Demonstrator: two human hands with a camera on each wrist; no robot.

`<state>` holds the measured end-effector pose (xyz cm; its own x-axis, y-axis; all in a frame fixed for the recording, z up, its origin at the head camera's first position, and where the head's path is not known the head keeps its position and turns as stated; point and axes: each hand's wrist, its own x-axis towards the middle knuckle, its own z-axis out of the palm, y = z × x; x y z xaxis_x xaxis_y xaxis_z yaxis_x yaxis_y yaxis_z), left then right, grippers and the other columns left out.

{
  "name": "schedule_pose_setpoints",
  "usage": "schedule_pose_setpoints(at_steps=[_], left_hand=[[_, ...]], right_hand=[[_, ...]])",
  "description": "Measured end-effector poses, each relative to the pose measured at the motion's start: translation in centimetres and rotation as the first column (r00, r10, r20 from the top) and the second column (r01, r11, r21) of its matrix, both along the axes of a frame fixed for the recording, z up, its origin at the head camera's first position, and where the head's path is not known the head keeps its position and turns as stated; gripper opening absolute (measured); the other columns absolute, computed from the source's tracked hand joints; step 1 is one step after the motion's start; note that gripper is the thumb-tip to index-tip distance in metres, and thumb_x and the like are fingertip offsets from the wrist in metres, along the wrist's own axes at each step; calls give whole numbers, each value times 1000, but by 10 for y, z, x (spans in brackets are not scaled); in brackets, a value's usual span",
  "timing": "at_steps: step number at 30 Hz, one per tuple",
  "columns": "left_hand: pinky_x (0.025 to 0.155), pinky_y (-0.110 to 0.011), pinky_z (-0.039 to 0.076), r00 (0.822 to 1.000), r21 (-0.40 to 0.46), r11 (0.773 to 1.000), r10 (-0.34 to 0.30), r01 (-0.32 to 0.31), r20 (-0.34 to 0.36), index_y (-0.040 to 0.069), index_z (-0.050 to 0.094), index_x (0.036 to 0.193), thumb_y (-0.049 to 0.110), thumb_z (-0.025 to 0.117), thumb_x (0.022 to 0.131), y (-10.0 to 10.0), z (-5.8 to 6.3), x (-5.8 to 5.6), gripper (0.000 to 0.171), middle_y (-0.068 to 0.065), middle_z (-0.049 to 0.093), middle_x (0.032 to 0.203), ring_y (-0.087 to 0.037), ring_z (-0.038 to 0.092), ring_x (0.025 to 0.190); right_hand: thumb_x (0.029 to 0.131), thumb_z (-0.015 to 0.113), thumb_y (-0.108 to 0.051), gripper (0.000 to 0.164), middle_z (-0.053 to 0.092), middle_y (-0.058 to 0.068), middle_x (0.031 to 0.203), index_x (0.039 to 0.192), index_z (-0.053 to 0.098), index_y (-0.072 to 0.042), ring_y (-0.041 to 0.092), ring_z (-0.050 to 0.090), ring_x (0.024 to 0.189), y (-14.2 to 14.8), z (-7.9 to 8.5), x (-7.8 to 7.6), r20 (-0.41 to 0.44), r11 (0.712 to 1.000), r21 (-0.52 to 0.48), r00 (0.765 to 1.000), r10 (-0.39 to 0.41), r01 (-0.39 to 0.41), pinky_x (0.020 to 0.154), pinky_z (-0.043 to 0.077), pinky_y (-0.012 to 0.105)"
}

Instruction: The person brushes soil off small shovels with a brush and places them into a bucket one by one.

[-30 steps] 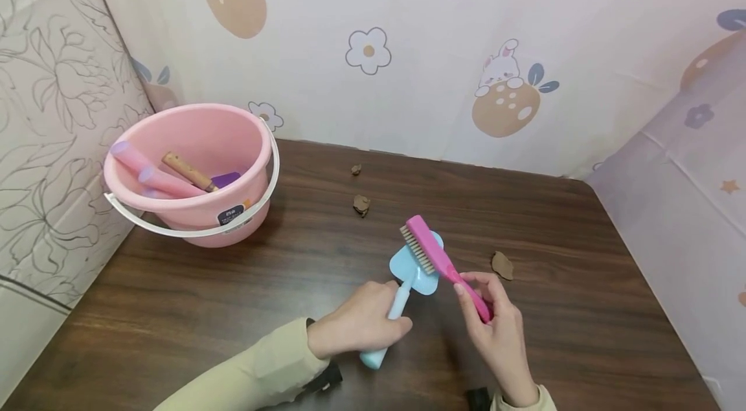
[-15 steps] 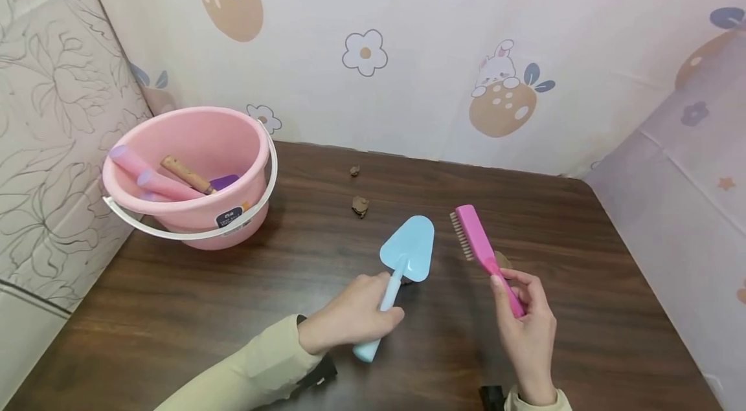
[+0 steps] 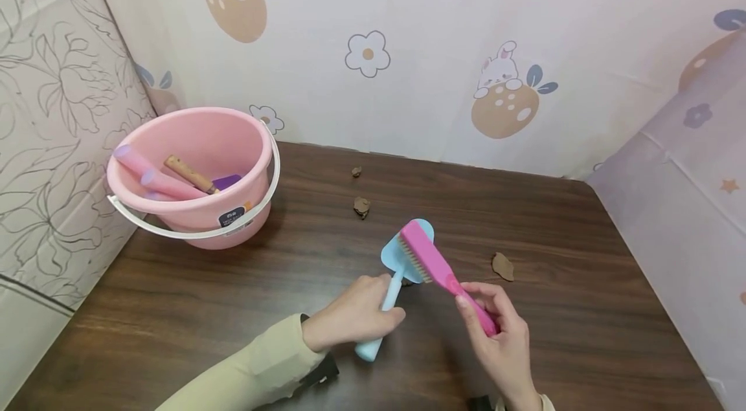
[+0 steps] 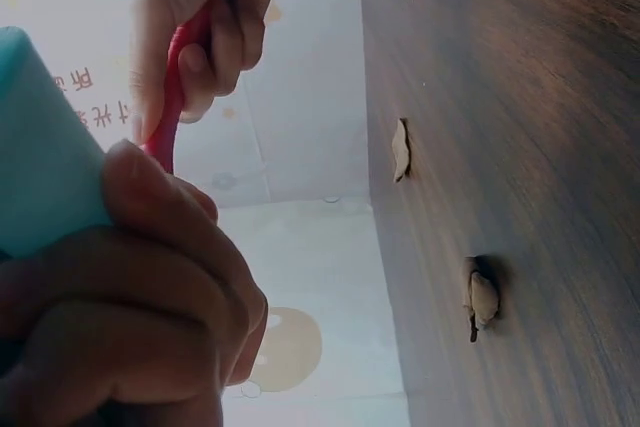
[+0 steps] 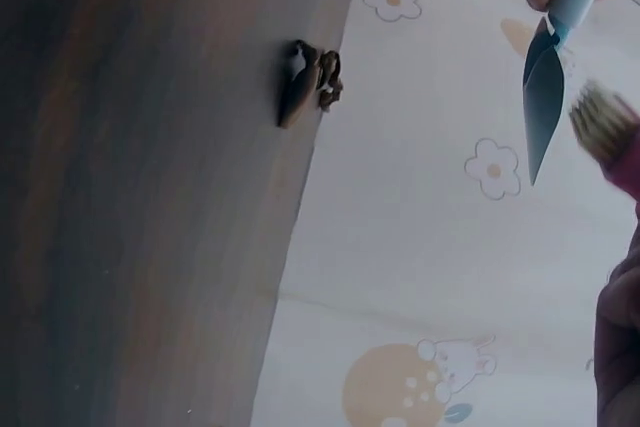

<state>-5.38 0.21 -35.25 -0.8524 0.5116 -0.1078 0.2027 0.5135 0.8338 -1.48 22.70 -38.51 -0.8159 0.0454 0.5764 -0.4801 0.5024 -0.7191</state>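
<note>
My left hand grips the pale blue handle of a small garden trowel, held above the table with its blade pointing away. In my right hand is a pink brush, its handle pinched between thumb and fingers. From the head view the brush head overlaps the trowel blade. The right wrist view shows the bristles close beside the blade, with a narrow gap. A brown piece on the table is mostly hidden beneath the blade.
A pink bucket with a white handle stands at the left, holding pink-handled tools, a wooden handle and something purple. Dry brown pieces lie behind the trowel and to its right. Patterned cloth walls border the table.
The brush swung right, away from the trowel, half a second ago, and is now back left over the blade. The trowel has shifted slightly left since one second ago.
</note>
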Motion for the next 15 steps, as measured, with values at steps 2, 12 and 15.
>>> schedule_pose_setpoints(at_steps=[2,12,15], left_hand=[[46,-23,42,1000,2,1000,2,-2,1,8,48,81,14,60,78,1,0,0,14,1,47,63,-7,48,49],[43,-23,42,1000,-15,1000,-1,1,-6,10,48,78,15,62,78,4,1,2,15,4,46,59,-5,47,45],[43,-22,41,1000,-18,1000,-8,7,-14,10,48,78,15,62,77,3,0,3,15,4,45,59,-5,46,47]], right_hand=[[71,68,20,35,52,-5,60,101,63,3,-1,32,44,-2,0,1,-17,999,17,999,48,-48,38,25,12],[72,73,11,39,48,-8,59,106,63,-6,-8,30,48,-6,2,0,9,985,157,997,74,-74,40,26,11],[74,74,7,36,47,-10,59,104,63,-8,-9,29,49,-4,3,-3,7,979,204,1000,2,-3,40,26,11]])
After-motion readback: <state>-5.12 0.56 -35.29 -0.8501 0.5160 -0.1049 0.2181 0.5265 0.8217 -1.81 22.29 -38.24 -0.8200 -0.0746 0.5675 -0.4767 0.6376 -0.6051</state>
